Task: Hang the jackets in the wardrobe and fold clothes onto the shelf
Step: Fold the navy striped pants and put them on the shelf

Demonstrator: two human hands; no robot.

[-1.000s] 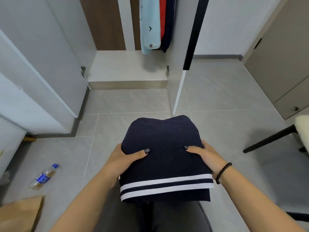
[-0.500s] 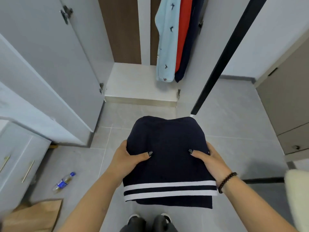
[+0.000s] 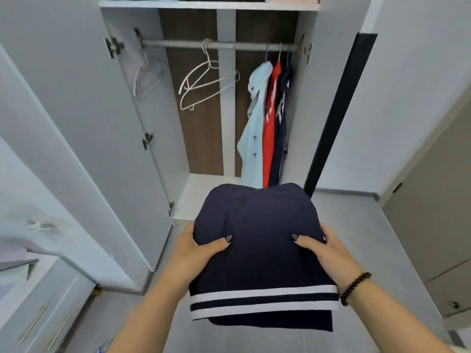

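Folded navy garment: carried before open wardrobe, below shelf. Left hand, right hand: each clasping side edge. You: raise level, thumbs pressing, slide flat.

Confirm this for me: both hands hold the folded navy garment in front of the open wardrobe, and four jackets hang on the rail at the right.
Not quite. The head view shows three jackets on the rail, not four: light blue, red and navy. The rest stands: the left hand and right hand hold the folded navy garment in front of the open wardrobe.
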